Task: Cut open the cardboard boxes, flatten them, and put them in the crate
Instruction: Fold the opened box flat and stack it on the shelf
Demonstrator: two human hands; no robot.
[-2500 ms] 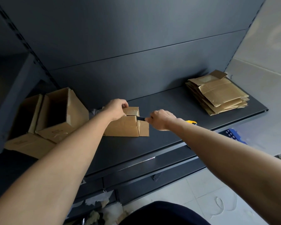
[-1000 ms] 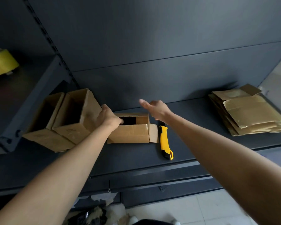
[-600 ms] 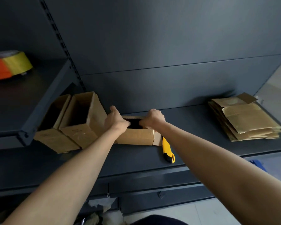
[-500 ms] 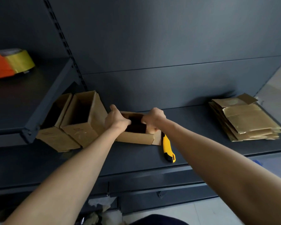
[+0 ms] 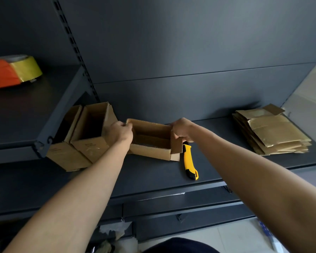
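A small brown cardboard box [image 5: 151, 141] sits on the dark shelf [image 5: 153, 176], its top open and its inside dark. My left hand [image 5: 119, 133] grips the box's left end, and my right hand [image 5: 181, 129] grips the right end flap. A yellow and black utility knife [image 5: 189, 162] lies on the shelf just right of the box, partly under my right hand. Two more open boxes [image 5: 91, 132] stand side by side to the left. A stack of flattened cardboard [image 5: 270, 134] rests at the shelf's right end.
A higher shelf [image 5: 31, 114] juts out at the left, carrying an orange and yellow tape roll [image 5: 12, 72]. The dark back panel rises behind the boxes. Paper scraps [image 5: 113, 232] lie on the floor below. A blue edge [image 5: 265, 232] shows at lower right.
My right hand put the knife down on the shelf and took hold of the box's right end. Both hands have pulled the top open, and the box now sits skewed.
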